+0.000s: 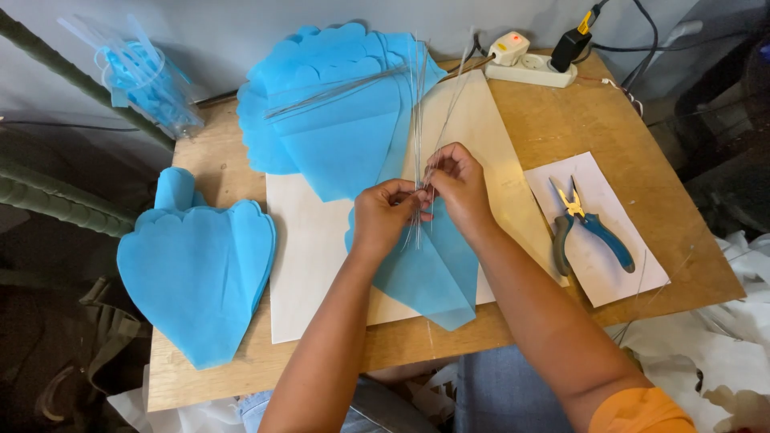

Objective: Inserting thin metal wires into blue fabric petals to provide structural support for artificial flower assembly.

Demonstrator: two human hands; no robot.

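Hands: left hand (387,215) and right hand (457,186) pinched thin wires (418,120) together.
Petal: blue paper petal (437,273) lay under them on the bench (561,120).
Progress: finished-looking petals (200,273) lay left; more sheets (337,120) appeared unwired.

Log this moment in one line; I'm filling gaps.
left hand: pinches thin wires | right hand: pinches same wires | folded blue paper: under hands
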